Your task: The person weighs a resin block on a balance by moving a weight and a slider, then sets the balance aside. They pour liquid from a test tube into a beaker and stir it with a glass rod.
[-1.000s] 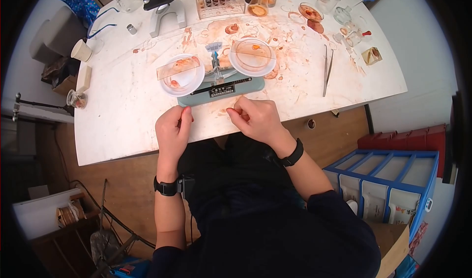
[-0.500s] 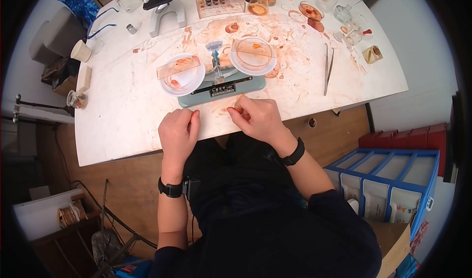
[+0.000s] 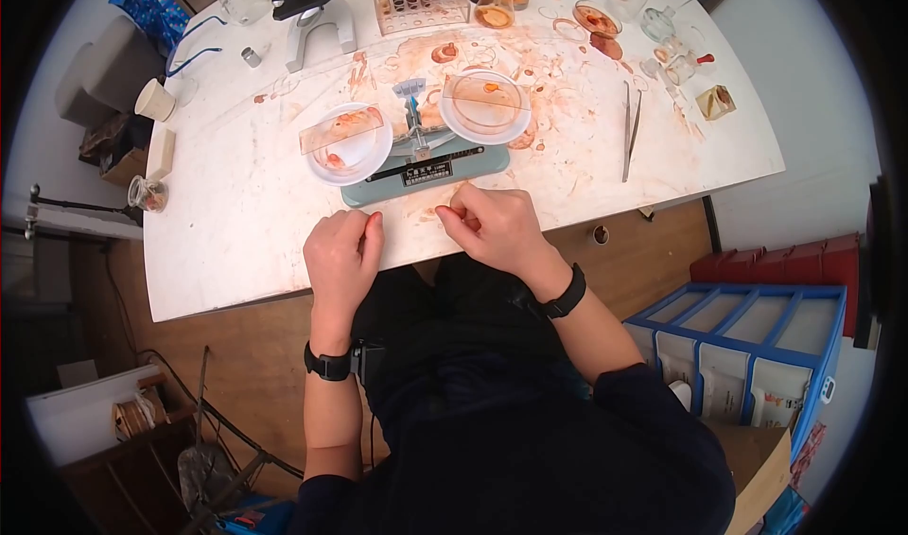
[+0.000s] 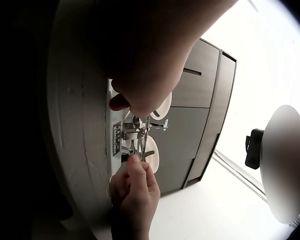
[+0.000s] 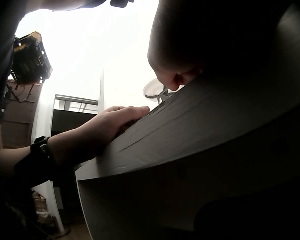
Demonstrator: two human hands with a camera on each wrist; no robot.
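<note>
My left hand [image 3: 339, 256] rests at the near edge of the white table, fingers curled under and thumb alongside, with nothing seen in it. Also at that edge, my right hand [image 3: 494, 232] lies curled into a loose fist with no object showing. Just beyond both hands stands a balance scale [image 3: 426, 175] with a blue-green base and two white pans. The left pan [image 3: 355, 159] carries a red-stained glass plate [image 3: 340, 130]. On the right pan [image 3: 482, 134] lies another stained clear plate [image 3: 487, 96]. In the left wrist view, the right hand [image 4: 136, 192] overlaps the scale's front.
Tweezers [image 3: 628, 138] lie to the right, near a small clear block [image 3: 716, 105]. At the back are a microscope [image 3: 320, 29], a test tube rack [image 3: 423, 17], flasks [image 3: 496, 15] and a petri dish [image 3: 597, 19]. A paper cup [image 3: 155, 99] and jar [image 3: 148, 192] line the left edge.
My left hand has shifted slightly to the right along the table edge since a second ago, and its fingers have turned further under. The right hand and the scale stay put.
</note>
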